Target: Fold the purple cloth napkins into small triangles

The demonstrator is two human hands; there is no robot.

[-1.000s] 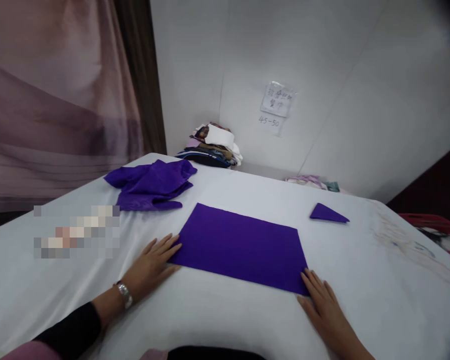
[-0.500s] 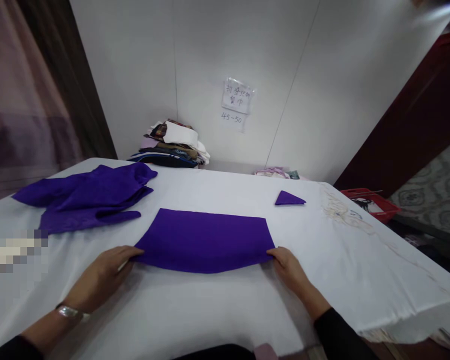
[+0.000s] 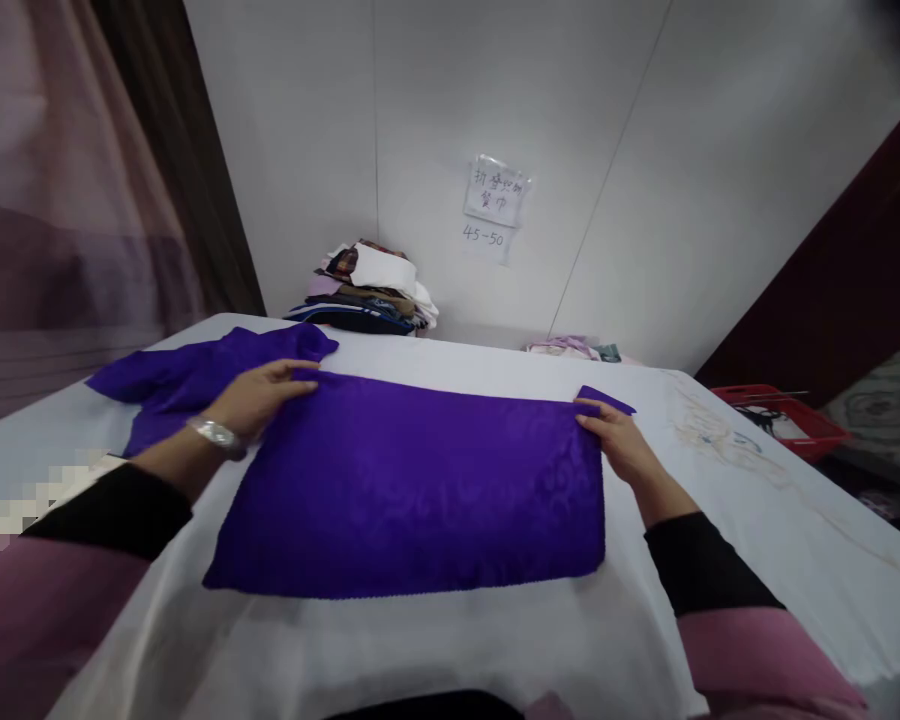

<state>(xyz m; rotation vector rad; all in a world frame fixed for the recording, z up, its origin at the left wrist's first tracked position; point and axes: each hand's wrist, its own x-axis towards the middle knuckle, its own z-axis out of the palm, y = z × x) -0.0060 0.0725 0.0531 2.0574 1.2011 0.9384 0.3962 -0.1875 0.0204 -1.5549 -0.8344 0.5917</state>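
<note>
Stretched between my two hands is a purple cloth napkin [image 3: 427, 490], its far edge raised and its near edge hanging toward me over the white tablecloth. My left hand [image 3: 259, 400] pinches the far left corner, with a silver bracelet on the wrist. At the far right corner, my right hand [image 3: 611, 435] pinches the same edge between thumb and fingers. Behind my left hand lies a crumpled heap of purple cloth [image 3: 187, 370]. A small folded purple napkin [image 3: 607, 398] sits just beyond my right hand, partly covered by it.
A pile of folded clothes [image 3: 375, 290] rests against the wall at the back. Handwritten paper signs [image 3: 499, 195] hang above the table. A red basket [image 3: 802, 430] stands off the table's right edge. The white tablecloth [image 3: 780, 560] has embroidery on the right.
Both hands have moved away from me and up, carrying the napkin's edge. A patterned, larger face of the napkin now hangs toward me. The view has shifted slightly left.
</note>
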